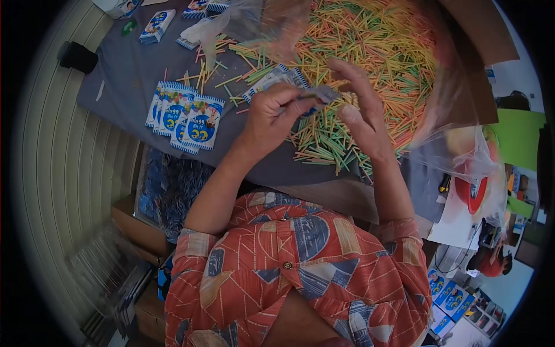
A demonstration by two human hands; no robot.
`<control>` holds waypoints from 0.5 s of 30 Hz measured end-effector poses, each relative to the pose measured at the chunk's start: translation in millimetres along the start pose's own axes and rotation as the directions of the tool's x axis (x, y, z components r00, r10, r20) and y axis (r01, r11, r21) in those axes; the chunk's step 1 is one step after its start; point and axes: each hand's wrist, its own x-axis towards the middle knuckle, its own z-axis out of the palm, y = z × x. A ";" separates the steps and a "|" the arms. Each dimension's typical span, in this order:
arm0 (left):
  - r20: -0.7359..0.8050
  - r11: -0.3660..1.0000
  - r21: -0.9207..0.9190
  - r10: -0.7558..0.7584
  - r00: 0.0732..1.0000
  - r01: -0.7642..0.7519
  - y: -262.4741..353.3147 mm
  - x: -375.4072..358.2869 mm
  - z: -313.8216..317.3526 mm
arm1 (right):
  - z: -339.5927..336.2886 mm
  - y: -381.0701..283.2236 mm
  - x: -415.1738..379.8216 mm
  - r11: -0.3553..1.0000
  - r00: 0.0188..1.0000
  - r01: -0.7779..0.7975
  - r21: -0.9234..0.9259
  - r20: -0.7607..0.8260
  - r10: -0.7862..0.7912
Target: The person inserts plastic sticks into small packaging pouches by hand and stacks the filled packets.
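My left hand pinches a small blue and silver packet between thumb and fingers, over the edge of a heap of thin coloured sticks. Just to the right of that packet, my right hand is held with thumb and fingers apart, and nothing shows between them. More flat packets lie on the cloth behind my left hand, partly hidden by it. To the left, several white and blue printed packets overlap in a row.
The sticks spill from a plastic-lined cardboard box onto the grey cloth. Small printed boxes stand at the back left. Below the table's left edge sits a bag of blue wrappers. Another person is far right.
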 end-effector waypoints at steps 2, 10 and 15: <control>-0.064 0.999 0.035 0.036 0.997 -0.033 -0.7 1.2 -13.3 | -20.0 -20.7 -16.7 0.951 0.981 -0.144 -0.272 0.089 0.174; -0.257 0.793 0.601 0.076 0.963 0.098 19.3 -52.6 -77.0 | 24.7 -7.5 -70.6 0.572 0.958 0.062 -0.818 0.210 0.195; -0.175 0.132 0.980 0.237 0.956 0.146 20.5 -59.4 -79.4 | 31.2 8.8 -56.9 0.478 0.941 0.092 -0.874 0.233 0.246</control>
